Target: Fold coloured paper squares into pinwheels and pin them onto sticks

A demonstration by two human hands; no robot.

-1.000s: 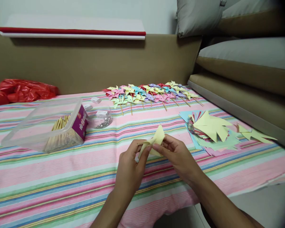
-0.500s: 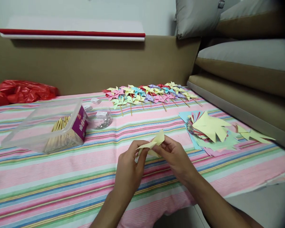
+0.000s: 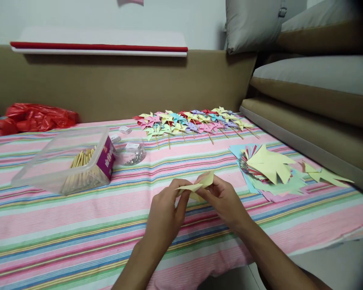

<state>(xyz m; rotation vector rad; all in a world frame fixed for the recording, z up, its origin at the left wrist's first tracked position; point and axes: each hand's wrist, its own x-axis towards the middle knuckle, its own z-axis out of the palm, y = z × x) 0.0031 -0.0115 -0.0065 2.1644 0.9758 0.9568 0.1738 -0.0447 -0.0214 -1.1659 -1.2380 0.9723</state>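
Note:
Between my two hands, above the striped cloth (image 3: 109, 225), is a pale yellow paper pinwheel (image 3: 196, 186) with its blades partly folded in. My left hand (image 3: 166, 209) pinches its left side between thumb and fingers. On the right side, my right hand (image 3: 226, 197) grips the paper, its thumb near the middle; some fingertips are hidden behind the paper. To the right lies a stack of cut paper pinwheel sheets (image 3: 269, 163), a yellow one on top. Finished pinwheels on sticks (image 3: 193, 121) lie in rows at the back.
A clear plastic box (image 3: 60, 161) holding wooden sticks (image 3: 81, 159) is on the left, beside a clear container of small metal pieces (image 3: 134, 155). A red plastic bag (image 3: 39, 117) lies at the back left. Stacked cushions (image 3: 314, 84) border the right side.
My hands stay nearly in place. The yellow paper has tilted slightly, with its raised right blade shifting toward the right hand. The whole view has shifted slightly.

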